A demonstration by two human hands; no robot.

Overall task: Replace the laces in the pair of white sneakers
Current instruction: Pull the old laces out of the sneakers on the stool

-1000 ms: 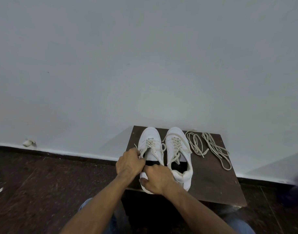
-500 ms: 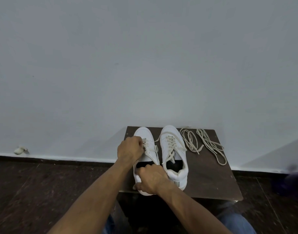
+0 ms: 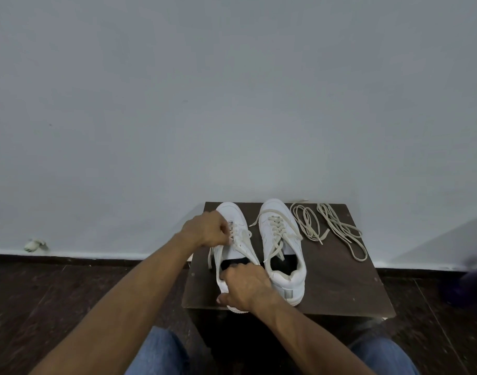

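Note:
Two white sneakers stand side by side on a small dark wooden table (image 3: 340,282), toes toward the wall. My left hand (image 3: 207,230) pinches the cream lace (image 3: 238,235) over the eyelets of the left sneaker (image 3: 232,212). My right hand (image 3: 245,288) grips that sneaker's heel collar, thumb on the outside. A loose lace end hangs down its left side. The right sneaker (image 3: 284,266) stays laced, its ends loose. Two spare cream laces (image 3: 307,226) (image 3: 343,231) lie coiled on the table at the right.
A plain grey wall stands right behind the table. Dark floor spreads on both sides, with a small white scrap (image 3: 34,244) by the skirting at the left. My knees in blue jeans (image 3: 161,353) are below the table's front edge.
My left hand has moved up from beside the right hand to the eyelets of the left sneaker. A lace end now hangs free down the sneaker's left side. The view has shifted slightly.

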